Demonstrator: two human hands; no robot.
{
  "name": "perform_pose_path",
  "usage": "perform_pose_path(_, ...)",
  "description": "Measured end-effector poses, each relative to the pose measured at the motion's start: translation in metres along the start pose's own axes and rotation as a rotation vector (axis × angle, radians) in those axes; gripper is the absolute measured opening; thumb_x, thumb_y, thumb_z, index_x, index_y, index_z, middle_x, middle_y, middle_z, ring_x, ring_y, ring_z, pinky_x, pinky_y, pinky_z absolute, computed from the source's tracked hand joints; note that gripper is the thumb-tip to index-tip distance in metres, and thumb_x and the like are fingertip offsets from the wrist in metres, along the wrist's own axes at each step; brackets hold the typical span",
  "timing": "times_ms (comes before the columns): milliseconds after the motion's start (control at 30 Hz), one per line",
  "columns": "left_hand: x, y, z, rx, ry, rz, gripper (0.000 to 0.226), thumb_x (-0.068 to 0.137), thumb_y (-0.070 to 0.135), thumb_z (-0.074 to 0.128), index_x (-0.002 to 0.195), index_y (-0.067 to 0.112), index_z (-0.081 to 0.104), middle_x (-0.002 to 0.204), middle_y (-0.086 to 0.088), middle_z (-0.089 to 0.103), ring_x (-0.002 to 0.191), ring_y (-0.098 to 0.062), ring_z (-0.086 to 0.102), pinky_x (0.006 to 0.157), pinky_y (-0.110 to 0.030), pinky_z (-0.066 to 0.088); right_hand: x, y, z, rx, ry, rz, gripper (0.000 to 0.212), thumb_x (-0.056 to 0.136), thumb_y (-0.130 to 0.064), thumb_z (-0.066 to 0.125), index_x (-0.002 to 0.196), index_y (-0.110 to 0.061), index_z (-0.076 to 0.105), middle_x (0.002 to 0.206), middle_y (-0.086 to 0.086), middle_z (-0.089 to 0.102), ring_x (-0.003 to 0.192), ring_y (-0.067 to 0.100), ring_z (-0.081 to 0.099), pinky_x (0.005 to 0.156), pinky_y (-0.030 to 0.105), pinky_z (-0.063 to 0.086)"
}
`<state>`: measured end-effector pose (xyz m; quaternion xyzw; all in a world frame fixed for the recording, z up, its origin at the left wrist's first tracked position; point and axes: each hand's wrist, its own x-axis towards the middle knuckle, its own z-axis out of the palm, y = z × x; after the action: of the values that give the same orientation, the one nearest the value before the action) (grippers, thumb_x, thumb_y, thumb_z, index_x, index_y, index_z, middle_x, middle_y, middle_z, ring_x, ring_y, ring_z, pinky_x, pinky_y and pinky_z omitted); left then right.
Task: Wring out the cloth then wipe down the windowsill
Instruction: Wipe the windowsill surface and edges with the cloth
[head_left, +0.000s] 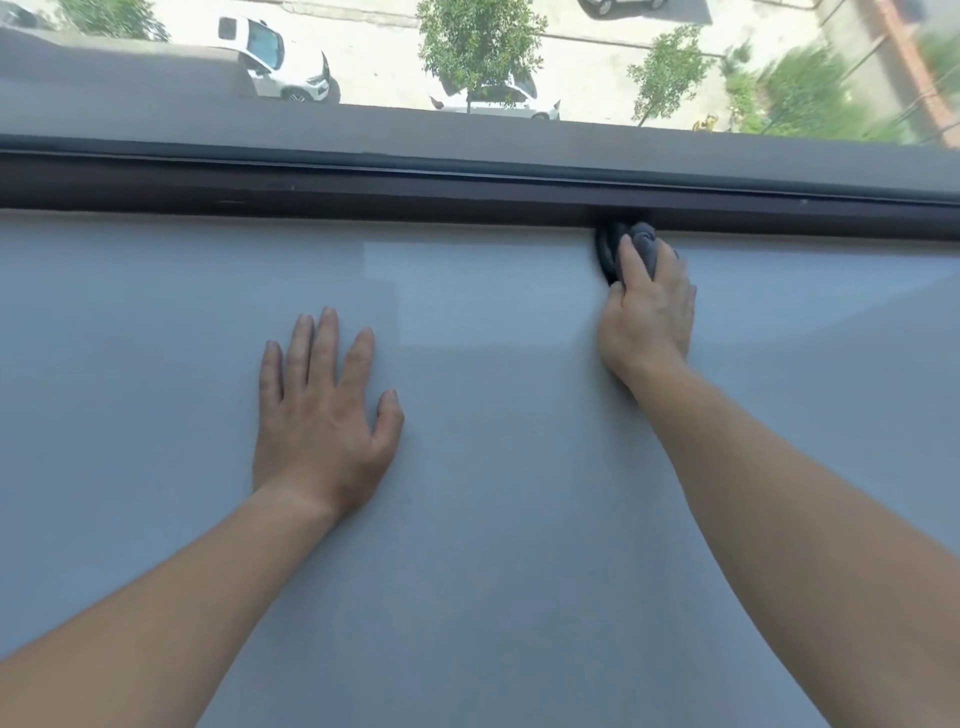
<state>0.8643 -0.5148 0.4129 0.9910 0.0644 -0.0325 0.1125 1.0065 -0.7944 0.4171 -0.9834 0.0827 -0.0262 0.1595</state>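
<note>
Head view: R hand (649, 312) reaches fwd w/ arm stretched out, fingers curled round a bunched dark grey cloth (636, 248), gripping it. Cloth sits at the fingertip end of that hand, pushed up against the dark window frame (363, 189) where frame meets the windowsill (493, 519). Part of the cloth bulges out to the thumb side of the hand, part shows above the knuckles; the rest is hidden under the palm.

L hand (322, 415) lies flat on the sill, palm down, fingers straight and slightly spread, thumb out to the side; holds nothing. It's well apart from the R hand, nearer the person, and well short of the frame.

Sill surface is pale grey-blue, smooth, w/ a lighter rectangular patch (467, 291) between the two hands, just ahead of the L fingertips and beside the R wrist.

Beyond the frame, past both hands, glass looks down on a street: two white cars (275, 57), small trees (480, 41), green shrubs at far R, blurred.
</note>
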Motion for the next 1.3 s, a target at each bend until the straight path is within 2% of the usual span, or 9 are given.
perform_pose_path(167, -0.002, 0.000, 0.002, 0.001, 0.011, 0.014, 0.069, 0.091, 0.050, 0.024, 0.153, 0.018, 0.029, 0.164, -0.012, 0.013, 0.152, -0.026, 0.003, 0.122, -0.046, -0.002, -0.027, 0.011, 0.002, -0.057, -0.214, -0.543, 0.052, 0.097, -0.022, 0.040, 0.149, -0.029, 0.040, 0.159, 0.004, 0.027, 0.148, 0.028, 0.018, 0.122, 0.053, 0.005)
perform_pose_path(367, -0.003, 0.013, 0.000, 0.040, 0.044, 0.026, 0.061, 0.090, 0.040, 0.029, 0.144, 0.013, 0.041, 0.159, -0.021, 0.024, 0.150, -0.034, 0.016, 0.121, -0.053, 0.003, 0.022, 0.036, -0.008, -0.009, -0.026, -0.103, 0.053, 0.095, -0.024, 0.039, 0.148, -0.030, 0.042, 0.157, 0.004, 0.030, 0.144, 0.029, 0.026, 0.120, 0.052, 0.014)
perform_pose_path(600, -0.019, 0.107, 0.016, -0.159, -0.022, 0.070, 0.068, 0.090, 0.049, 0.022, 0.151, 0.020, 0.034, 0.164, -0.012, 0.015, 0.153, -0.025, 0.005, 0.123, -0.045, -0.003, -0.046, 0.034, -0.006, -0.016, -0.223, -0.674, 0.052, 0.098, -0.026, 0.040, 0.149, -0.032, 0.039, 0.160, 0.001, 0.027, 0.150, 0.026, 0.016, 0.122, 0.049, 0.002)
perform_pose_path(833, -0.025, 0.115, 0.027, -0.041, -0.023, 0.036, 0.069, 0.092, 0.052, 0.022, 0.155, 0.024, 0.023, 0.166, -0.007, 0.001, 0.152, -0.018, -0.009, 0.123, -0.046, -0.002, 0.014, 0.059, -0.014, 0.015, -0.055, -0.156, 0.055, 0.097, -0.023, 0.041, 0.151, -0.030, 0.035, 0.161, 0.005, 0.022, 0.149, 0.030, 0.015, 0.122, 0.050, 0.007)
perform_pose_path(900, -0.025, 0.116, 0.027, -0.030, -0.021, 0.034, 0.068, 0.092, 0.052, 0.023, 0.155, 0.024, 0.024, 0.166, -0.007, 0.002, 0.152, -0.018, -0.008, 0.123, -0.046, -0.001, -0.019, 0.045, -0.010, 0.069, -0.092, -0.289, 0.058, 0.094, -0.017, 0.046, 0.150, -0.029, 0.037, 0.162, 0.005, 0.022, 0.150, 0.033, 0.012, 0.123, 0.049, 0.005)
perform_pose_path(1000, -0.026, 0.116, 0.027, -0.018, -0.014, 0.029, 0.068, 0.092, 0.051, 0.026, 0.154, 0.023, 0.027, 0.166, -0.008, 0.006, 0.153, -0.018, -0.005, 0.123, -0.046, 0.001, -0.073, 0.045, -0.009, 0.041, -0.213, -0.685, 0.059, 0.091, -0.017, 0.051, 0.148, -0.029, 0.041, 0.160, 0.004, 0.027, 0.150, 0.033, 0.016, 0.122, 0.052, 0.008)
perform_pose_path(1067, -0.026, 0.117, 0.026, -0.020, -0.021, 0.023, 0.068, 0.092, 0.051, 0.026, 0.154, 0.024, 0.026, 0.166, -0.007, 0.005, 0.153, -0.017, -0.006, 0.123, -0.046, 0.002, -0.057, 0.059, -0.013, 0.003, -0.245, -0.777, 0.057, 0.092, -0.020, 0.050, 0.148, -0.031, 0.042, 0.159, 0.005, 0.029, 0.149, 0.032, 0.020, 0.122, 0.053, 0.010)
perform_pose_path(1233, -0.027, 0.116, 0.026, -0.015, -0.032, 0.026, 0.068, 0.092, 0.052, 0.022, 0.155, 0.025, 0.022, 0.167, -0.005, 0.000, 0.152, -0.016, -0.011, 0.123, -0.045, 0.000, 0.013, 0.080, -0.024, 0.070, -0.112, -0.229, 0.052, 0.099, -0.021, 0.044, 0.150, -0.030, 0.038, 0.160, 0.004, 0.023, 0.150, 0.029, 0.013, 0.123, 0.050, 0.005)
perform_pose_path(1300, -0.027, 0.116, 0.026, -0.017, -0.029, 0.026, 0.068, 0.093, 0.052, 0.022, 0.155, 0.024, 0.021, 0.167, -0.005, 0.000, 0.152, -0.015, -0.011, 0.123, -0.045, -0.001, -0.016, 0.070, -0.022, 0.078, -0.099, -0.245, 0.054, 0.098, -0.020, 0.044, 0.151, -0.029, 0.037, 0.162, 0.004, 0.021, 0.150, 0.031, 0.011, 0.123, 0.049, 0.004)
